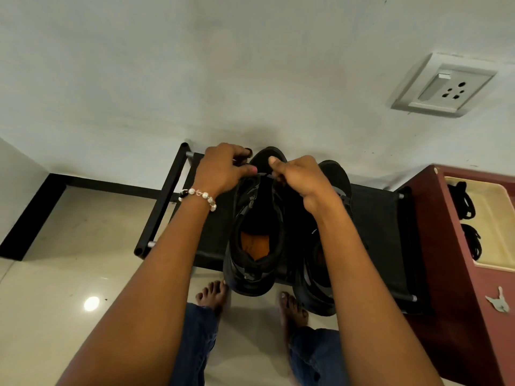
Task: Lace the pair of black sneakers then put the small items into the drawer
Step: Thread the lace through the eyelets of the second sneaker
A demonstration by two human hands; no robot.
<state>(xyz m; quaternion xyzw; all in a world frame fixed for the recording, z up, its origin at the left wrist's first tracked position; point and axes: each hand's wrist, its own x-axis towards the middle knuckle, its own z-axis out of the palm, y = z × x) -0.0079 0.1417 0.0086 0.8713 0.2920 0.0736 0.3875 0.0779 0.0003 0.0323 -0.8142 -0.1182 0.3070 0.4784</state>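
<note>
Both hands' fingers (274,165) pinch lace (267,174) atop sneaker (255,240).

Wall socket (443,86), black rack (381,227)

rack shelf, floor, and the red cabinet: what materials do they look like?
Rack shelf: matte black fabric stretched on a tube frame, probably metal. Floor: glossy beige tile or polished stone, mirrors a lamp. Red cabinet: smooth maroon panel, likely laminate or painted wood.
</note>
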